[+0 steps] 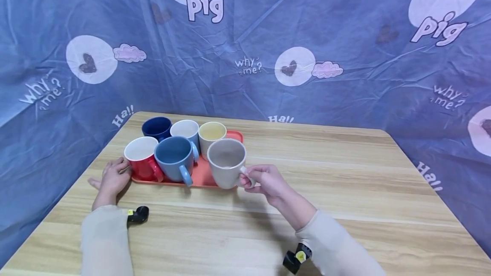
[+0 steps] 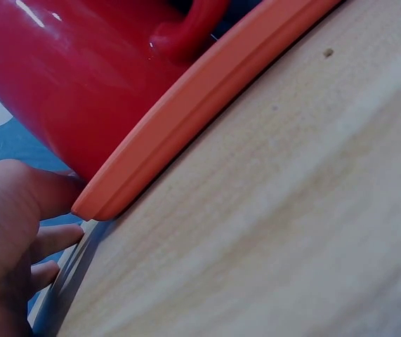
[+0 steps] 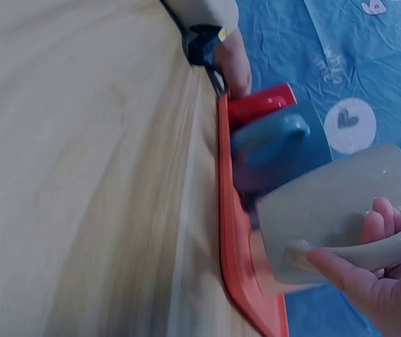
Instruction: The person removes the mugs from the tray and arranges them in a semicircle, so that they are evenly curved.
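Observation:
By its handle, my right hand [image 1: 264, 182] grips a light grey mug [image 1: 227, 165] over the front right part of an orange-red tray [image 1: 201, 173]. In the right wrist view the grey mug [image 3: 333, 210] overlaps the tray's right end, fingers curled through its handle. My left hand [image 1: 113, 178] rests at the tray's front left corner, beside a red mug [image 1: 143, 163]. In the left wrist view the left hand [image 2: 10, 225] touches the tray's corner, its lower fingers stretched out. A blue mug [image 1: 172, 161] stands right of the red one.
Along the tray's back row stand a dark blue mug [image 1: 156, 127], a white-lined blue mug [image 1: 185, 129] and a cream mug with a yellowish inside [image 1: 212, 132]. The wooden table [image 1: 345, 173] extends to the right and front. A printed blue cloth [image 1: 245, 33] hangs behind it.

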Tool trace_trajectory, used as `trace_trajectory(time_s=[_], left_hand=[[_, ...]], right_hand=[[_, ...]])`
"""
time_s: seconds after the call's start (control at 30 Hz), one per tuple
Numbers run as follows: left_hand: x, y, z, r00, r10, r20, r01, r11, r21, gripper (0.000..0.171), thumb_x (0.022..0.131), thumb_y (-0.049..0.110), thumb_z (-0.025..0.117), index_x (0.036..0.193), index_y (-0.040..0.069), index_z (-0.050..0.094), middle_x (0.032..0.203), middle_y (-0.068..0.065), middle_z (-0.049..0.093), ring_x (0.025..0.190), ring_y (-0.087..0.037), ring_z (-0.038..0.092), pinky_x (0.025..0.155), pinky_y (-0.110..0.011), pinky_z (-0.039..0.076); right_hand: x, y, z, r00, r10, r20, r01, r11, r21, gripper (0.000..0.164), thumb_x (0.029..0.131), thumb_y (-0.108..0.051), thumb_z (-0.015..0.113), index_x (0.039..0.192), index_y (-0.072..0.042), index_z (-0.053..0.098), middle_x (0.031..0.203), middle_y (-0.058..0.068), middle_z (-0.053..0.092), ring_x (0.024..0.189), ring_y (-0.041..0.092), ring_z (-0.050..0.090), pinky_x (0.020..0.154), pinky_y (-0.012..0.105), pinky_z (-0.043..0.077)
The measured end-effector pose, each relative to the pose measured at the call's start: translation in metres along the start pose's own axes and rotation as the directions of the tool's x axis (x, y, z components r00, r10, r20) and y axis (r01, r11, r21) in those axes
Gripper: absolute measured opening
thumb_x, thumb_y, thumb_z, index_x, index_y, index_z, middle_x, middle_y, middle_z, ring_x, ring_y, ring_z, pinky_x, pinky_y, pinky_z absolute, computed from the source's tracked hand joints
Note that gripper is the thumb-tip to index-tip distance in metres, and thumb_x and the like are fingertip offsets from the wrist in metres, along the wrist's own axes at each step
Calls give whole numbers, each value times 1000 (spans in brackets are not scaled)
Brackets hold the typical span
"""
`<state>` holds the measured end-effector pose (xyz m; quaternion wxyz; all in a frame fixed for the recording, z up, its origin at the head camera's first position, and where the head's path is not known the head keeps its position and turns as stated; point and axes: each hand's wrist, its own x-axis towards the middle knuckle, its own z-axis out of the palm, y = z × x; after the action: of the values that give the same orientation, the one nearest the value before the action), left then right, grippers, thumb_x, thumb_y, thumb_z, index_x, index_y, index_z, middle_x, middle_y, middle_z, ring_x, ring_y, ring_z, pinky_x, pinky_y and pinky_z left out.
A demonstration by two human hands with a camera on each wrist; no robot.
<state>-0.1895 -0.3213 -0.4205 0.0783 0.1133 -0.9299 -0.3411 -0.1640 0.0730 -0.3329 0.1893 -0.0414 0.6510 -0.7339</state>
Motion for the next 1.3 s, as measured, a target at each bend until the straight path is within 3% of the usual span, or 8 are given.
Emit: trace_trajectory(time_s=[0.23, 0.47, 0.93, 1.3], left_hand=[[-1, 2, 1, 1000, -9, 2, 9, 1000, -11, 42, 89, 25, 39, 120, -2, 45, 134, -23, 26, 125, -41, 5, 78, -63, -25], [-1, 3, 2, 1000, 2, -16, -3, 1000, -29, 41, 88, 24, 40, 119, -2, 46, 132, -24, 28, 124, -42, 7, 78, -63, -25], [1, 0, 3, 1000, -6, -12, 6, 1000, -19, 41, 88, 25, 41, 118, -3, 46, 133, -23, 28, 125, -41, 7, 78, -63, -25], [0, 0, 0, 1000, -10, -4, 10, 1000, -8, 43, 89, 27, 38, 121, -2, 44, 134, -23, 27, 125, -41, 4, 78, -63, -25]], right_hand=[[-3, -6, -30, 1000, -31, -3, 31, 999, 17, 12, 83, 2, 46, 83, 7, 57, 63, 5, 58, 60, 11, 55, 65, 32, 50], [-7, -10, -60, 998, -55, -10, 55, 998, 39, 21, 85, 2, 42, 74, -3, 59, 64, 4, 58, 61, 11, 56, 68, 35, 50], [-4, -22, -124, 993, -106, -52, 110, 991, 73, 30, 88, 2, 36, 74, -6, 62, 67, 4, 60, 67, 11, 58, 70, 33, 50], [7, -19, -165, 985, -132, -112, 143, 984, 103, 33, 89, 3, 33, 76, -6, 62, 71, 3, 60, 69, 11, 57, 69, 33, 50]])
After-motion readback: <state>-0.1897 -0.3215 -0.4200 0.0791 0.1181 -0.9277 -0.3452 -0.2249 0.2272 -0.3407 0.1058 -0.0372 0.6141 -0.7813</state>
